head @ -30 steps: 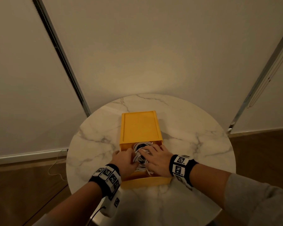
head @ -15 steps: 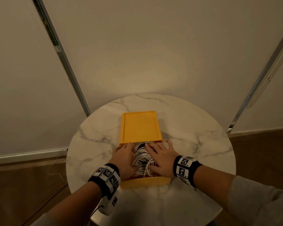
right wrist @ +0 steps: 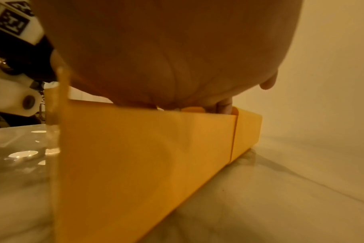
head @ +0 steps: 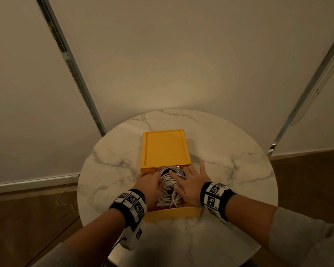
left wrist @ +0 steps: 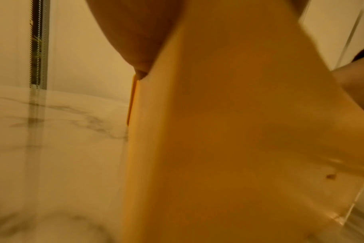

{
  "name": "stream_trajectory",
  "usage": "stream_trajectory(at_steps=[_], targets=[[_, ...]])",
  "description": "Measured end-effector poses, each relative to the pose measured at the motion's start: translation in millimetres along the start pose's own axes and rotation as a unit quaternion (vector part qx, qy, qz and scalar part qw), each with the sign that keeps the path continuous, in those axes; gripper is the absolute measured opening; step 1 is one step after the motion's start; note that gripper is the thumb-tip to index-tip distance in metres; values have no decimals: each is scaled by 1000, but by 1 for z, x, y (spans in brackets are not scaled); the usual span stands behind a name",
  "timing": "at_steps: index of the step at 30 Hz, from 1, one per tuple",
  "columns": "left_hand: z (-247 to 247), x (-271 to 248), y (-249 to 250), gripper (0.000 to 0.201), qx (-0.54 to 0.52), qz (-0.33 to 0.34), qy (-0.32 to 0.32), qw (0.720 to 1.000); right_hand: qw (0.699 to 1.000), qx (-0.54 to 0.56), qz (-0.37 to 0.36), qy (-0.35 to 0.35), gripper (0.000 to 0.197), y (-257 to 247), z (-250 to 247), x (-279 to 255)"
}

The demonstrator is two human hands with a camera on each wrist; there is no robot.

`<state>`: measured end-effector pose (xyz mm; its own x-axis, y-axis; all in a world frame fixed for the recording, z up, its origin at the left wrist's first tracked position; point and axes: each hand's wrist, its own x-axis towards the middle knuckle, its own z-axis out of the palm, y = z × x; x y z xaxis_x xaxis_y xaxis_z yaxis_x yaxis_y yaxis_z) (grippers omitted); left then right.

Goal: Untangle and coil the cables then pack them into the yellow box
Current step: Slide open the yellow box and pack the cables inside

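Your coiled white cables (head: 170, 182) already sit in the pulled-out yellow plastic drawer box (head: 165, 147) under both hands' flat, spread fingers (head: 196, 171), so probably only closing it is left.

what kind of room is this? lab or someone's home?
Probably a home or office corner, not a lab: a round marble-look table against pale roller blinds, with wood flooring. No benches or equipment show, only the yellow box.

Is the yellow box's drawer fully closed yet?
No: in the head view the drawer sticks out of the box toward the person, with white cables showing and both hands pressing on them.
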<state>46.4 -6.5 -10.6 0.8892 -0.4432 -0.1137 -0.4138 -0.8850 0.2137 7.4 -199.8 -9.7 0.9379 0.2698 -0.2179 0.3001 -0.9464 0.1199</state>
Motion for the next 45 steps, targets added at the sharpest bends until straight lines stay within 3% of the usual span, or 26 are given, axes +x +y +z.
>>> stream_trajectory(at_steps=[7,11,14,18,27,33,37,39,41,45], targets=[[-7,2,-3,18,40,4,-33,999,995,-78,-9,-62,62,-8,-19,7],[0,6,-6,44,24,-32,-31,999,988,-117,6,-102,61,-17,-33,12],[2,7,-3,61,90,-22,-41,995,983,-150,-3,-110,62,-21,-38,15],[1,7,-1,62,139,-16,-37,990,982,-161,-16,-99,63,-24,-35,22],[12,9,-6,61,101,-38,-28,994,997,-12,23,-67,66,-13,-13,14],[14,11,-6,60,84,-39,-22,995,997,34,62,11,66,-19,-5,11],[9,10,-5,59,-3,-43,14,999,995,40,89,25,67,-24,1,10],[3,3,-2,70,-42,-26,27,998,995,34,88,22,67,-23,5,10],[-3,-8,3,76,-26,-19,45,999,995,35,86,20,67,-22,7,12],[-13,-25,19,59,36,-25,34,998,992,98,76,2,66,-17,8,17]])
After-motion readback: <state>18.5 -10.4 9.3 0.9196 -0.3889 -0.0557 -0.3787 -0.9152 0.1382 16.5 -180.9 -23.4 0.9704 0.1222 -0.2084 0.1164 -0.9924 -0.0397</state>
